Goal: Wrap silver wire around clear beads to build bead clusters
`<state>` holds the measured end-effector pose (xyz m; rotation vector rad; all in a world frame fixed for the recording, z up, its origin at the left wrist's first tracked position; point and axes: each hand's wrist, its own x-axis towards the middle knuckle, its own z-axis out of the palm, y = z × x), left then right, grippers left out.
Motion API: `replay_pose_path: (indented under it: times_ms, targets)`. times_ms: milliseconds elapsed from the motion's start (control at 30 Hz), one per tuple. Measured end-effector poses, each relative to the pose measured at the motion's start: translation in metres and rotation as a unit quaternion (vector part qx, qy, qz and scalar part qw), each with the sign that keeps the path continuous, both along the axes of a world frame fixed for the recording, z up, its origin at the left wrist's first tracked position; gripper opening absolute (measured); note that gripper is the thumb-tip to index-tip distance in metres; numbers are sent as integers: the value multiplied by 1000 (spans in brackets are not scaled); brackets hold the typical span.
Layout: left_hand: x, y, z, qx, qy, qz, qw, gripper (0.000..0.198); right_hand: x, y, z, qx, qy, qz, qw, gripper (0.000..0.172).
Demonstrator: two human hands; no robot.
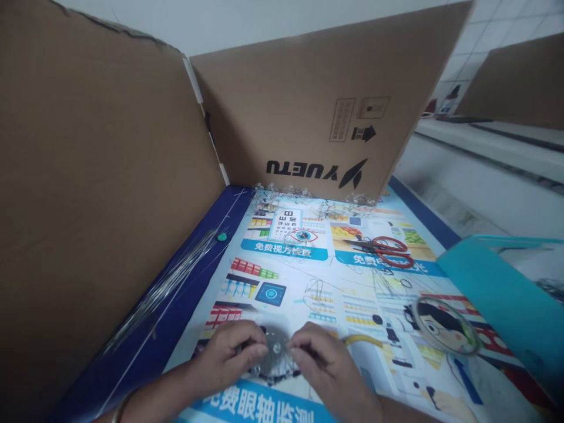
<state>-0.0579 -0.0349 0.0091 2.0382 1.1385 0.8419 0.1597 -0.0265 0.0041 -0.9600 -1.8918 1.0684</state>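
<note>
Low in the view, a clear, round piece of beads and fine wire, with dark beads along its near edge, lies between my two hands. My left hand pinches its left side, thumb against the fingers. On the other side my right hand is closed in a similar pinch at the right rim. The wire or beads inside the fingertips are too small to make out. Beyond my right hand shows a curved yellow strip.
Red-handled scissors lie farther back on the printed sheet. Along the left run thin wires near a teal cap. Several clear beaded pieces line the cardboard wall. A tape roll and teal box stand right.
</note>
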Motion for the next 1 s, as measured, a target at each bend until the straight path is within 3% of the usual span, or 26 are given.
replay_pose_path:
  times_ms: [367,533,767,1000]
  targets:
    - [3,1,2,-105,-62,21,992,20,0,3,-6,-219,58,9,974,26]
    - [2,1,1,-157,-101,8,982,25,-1,3,-6,-227,63,2,972,28]
    - [-3,3,-5,-263,-223,-17,939,37,0,3,-7,-227,49,-1,973,27]
    - [-2,4,-3,-274,-284,-21,919,32,2,3,-11,-223,39,6,974,27]
